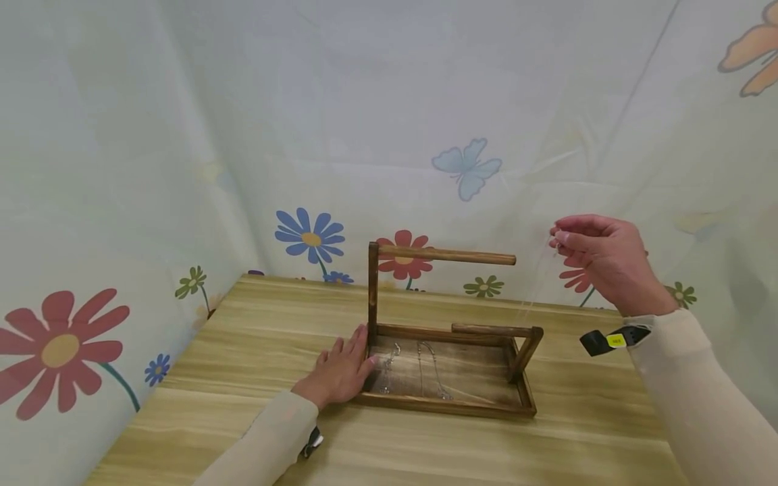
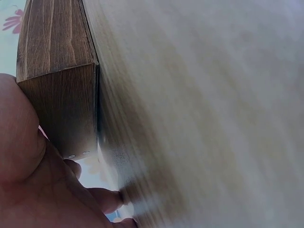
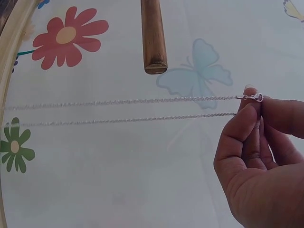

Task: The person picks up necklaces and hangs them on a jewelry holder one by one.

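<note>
Above a wood-grain table (image 1: 267,351), your right hand (image 1: 608,260) pinches a fine silver necklace (image 3: 142,101) between thumb and fingertips near its clasp (image 3: 259,97), its two strands hanging apart from the free end of the upper rod (image 1: 446,255) on a dark wooden stand (image 1: 373,290). Your left hand (image 1: 340,371), fingers extended rather than wrapped around anything, rests against the left end of the stand's tray (image 1: 444,406). Steadiness likely counts most here: light, even pressure from the left should check the stand from sliding, where a hard shove could push it across the tabletop. On the right, pinch close to the clasp, firmly enough that the thin links do not slip but gently enough that they do not roll. A quiet wrist would let any swing die out and the strands hang separate, as the right wrist view shows them; a twist could cross them. Mind the gap beside the rod tip, since a link brushing wood may snag, and give the lower rod (image 1: 492,331) the same clearance. More chains (image 1: 421,371) lie spread in the tray, so hold the dangling loop, its lowest part too faint to make out, well clear of them.
</note>
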The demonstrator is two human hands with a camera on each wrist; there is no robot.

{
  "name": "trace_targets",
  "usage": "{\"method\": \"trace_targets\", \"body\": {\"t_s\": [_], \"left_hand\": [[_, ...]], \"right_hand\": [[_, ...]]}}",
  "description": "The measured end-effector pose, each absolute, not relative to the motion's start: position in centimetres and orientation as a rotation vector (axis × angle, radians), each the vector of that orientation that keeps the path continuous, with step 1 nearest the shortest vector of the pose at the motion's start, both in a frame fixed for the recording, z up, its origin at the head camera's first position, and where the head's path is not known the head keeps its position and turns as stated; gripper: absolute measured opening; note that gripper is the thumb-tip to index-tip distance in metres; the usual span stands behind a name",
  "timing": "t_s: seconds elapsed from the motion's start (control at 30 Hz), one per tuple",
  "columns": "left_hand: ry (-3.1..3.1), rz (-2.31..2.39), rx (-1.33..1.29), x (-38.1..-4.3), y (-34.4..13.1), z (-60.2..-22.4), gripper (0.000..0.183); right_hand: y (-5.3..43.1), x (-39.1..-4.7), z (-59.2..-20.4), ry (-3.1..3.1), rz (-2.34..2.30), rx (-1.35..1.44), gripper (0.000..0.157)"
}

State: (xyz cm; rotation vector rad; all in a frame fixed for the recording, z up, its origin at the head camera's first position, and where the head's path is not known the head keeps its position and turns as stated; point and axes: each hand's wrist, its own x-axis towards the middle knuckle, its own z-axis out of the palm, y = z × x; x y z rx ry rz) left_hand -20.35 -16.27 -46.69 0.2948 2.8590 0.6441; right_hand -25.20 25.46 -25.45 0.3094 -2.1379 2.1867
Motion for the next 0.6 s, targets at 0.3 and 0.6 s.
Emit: {"method": "trace_targets", "body": {"t_s": [0.3,0.6], "left_hand": [[2.866,0.644,0.287,-20.22,-16.33,-46.74,0.071],[2.875,0.657,0.288,-20.27,-16.20,-46.67,0.070]], "right_hand": [[25.15,-25.69,-25.70,-2.097,2.283,0.353,0.017],[24.80,-25.94,-25.81,-2.074,2.337,0.367,0.018]]}}
